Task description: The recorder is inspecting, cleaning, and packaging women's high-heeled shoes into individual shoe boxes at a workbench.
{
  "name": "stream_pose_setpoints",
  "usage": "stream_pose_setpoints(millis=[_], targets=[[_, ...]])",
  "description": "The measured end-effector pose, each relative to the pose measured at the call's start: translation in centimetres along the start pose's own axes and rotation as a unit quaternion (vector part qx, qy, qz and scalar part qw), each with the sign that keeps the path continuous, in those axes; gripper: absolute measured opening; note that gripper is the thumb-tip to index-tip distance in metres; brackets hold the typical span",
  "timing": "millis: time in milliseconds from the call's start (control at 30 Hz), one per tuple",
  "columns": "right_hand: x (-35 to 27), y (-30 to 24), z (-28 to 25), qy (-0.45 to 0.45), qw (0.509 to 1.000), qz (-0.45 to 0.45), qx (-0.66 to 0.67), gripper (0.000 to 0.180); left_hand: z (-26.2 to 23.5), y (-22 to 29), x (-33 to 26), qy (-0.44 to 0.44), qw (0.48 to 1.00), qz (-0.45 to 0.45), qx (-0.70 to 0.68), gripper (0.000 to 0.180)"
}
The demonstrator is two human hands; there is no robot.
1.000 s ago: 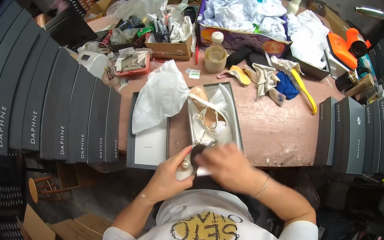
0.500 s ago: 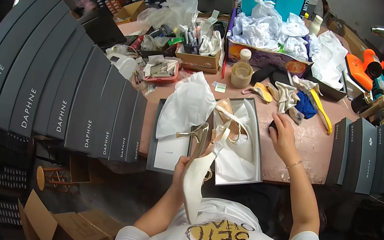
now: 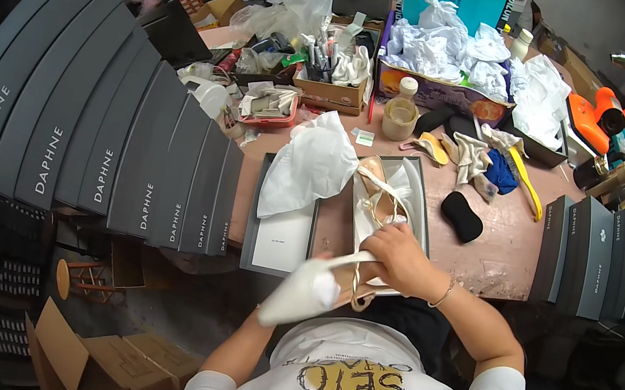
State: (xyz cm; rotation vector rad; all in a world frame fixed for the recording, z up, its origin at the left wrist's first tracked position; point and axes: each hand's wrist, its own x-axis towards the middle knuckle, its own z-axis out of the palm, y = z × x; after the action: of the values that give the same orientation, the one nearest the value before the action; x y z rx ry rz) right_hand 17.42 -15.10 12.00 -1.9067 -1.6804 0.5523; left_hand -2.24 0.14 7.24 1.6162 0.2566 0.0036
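A white slingback high-heeled shoe (image 3: 291,295) is held in front of my body, its pointed toe toward the lower left and white stuffing at its opening. My right hand (image 3: 403,258) is closed on the heel-and-strap end of this shoe. Behind the shoe, my left hand (image 3: 317,263) is mostly hidden and blurred, gripping it from the far side. The mate shoe (image 3: 378,192), with tan insole and pale straps, lies in the open grey shoebox (image 3: 423,241) amid white tissue. To the right of the box, a black sponge pad (image 3: 462,217) rests on the table.
Grey shoeboxes (image 3: 129,147) stand in a row at left, more (image 3: 587,255) at right. Tissue paper (image 3: 310,165) covers part of the box lid (image 3: 282,245). Farther back are a bottle (image 3: 400,116), rags (image 3: 466,158), a yellow-handled brush (image 3: 523,183) and a tissue-filled carton (image 3: 444,94).
My right hand has let go of the black sponge pad and moved left onto the shoe. The shoe has turned, its toe swinging left and its white upper now facing up.
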Motion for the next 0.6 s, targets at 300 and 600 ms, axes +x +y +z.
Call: stream_pose_setpoints(millis=[300,600], targets=[[-0.5,1.0,4.1,-0.020,0.846,0.165,0.506,0.066,0.4,-1.2,4.9,0.224,0.801,0.007,-0.554,0.057],[-1.9,-0.3,4.7,0.075,0.970,0.057,0.225,0.092,-1.0,0.7,7.1,0.202,0.955,0.019,-0.215,0.047]])
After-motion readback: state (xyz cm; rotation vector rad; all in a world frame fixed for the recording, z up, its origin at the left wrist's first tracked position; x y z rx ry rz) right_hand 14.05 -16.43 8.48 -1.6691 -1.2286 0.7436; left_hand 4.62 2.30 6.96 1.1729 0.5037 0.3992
